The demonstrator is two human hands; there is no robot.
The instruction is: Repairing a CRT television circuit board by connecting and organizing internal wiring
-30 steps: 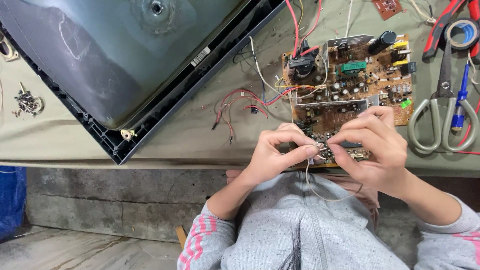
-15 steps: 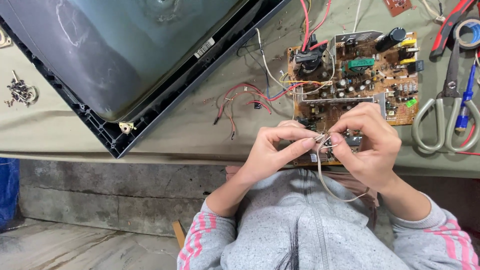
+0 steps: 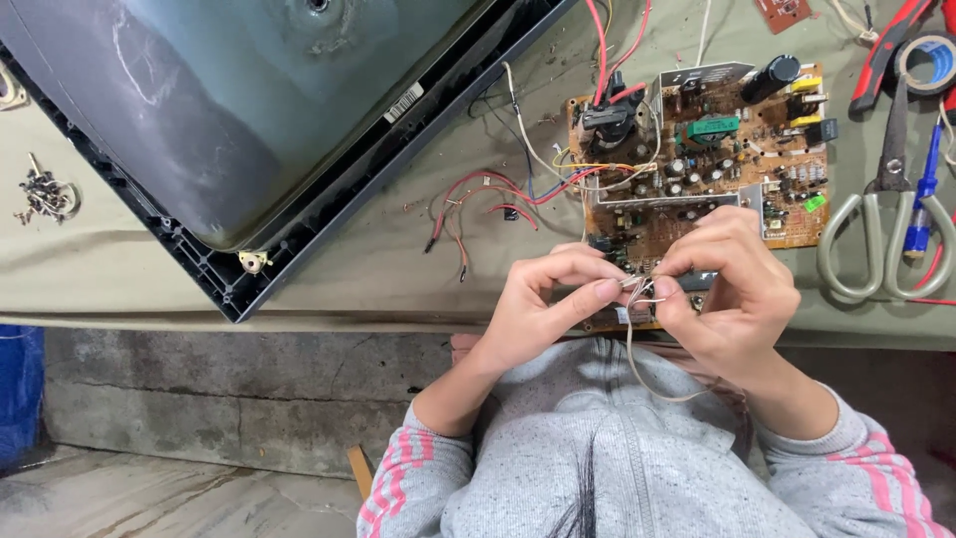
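My left hand [image 3: 543, 304] and my right hand [image 3: 732, 289] meet at the near edge of a brown circuit board [image 3: 697, 159] crowded with components. Both pinch a thin white wire [image 3: 642, 291] between thumbs and fingertips, and the wire hangs in a loop [image 3: 647, 374] down over my grey top. Red and dark wires [image 3: 488, 204] trail off the board's left side across the grey-green cloth.
A large picture tube in a dark frame [image 3: 249, 130] lies face down at the left. A pile of screws [image 3: 45, 197] sits at the far left. Scissors [image 3: 886, 219], a blue screwdriver [image 3: 924, 194], tape roll [image 3: 931, 62] and red-handled pliers [image 3: 886, 45] lie right of the board.
The view has shifted slightly. My hands stay together at the board's near edge, working the white wire, whose loop now hangs lower over my top.
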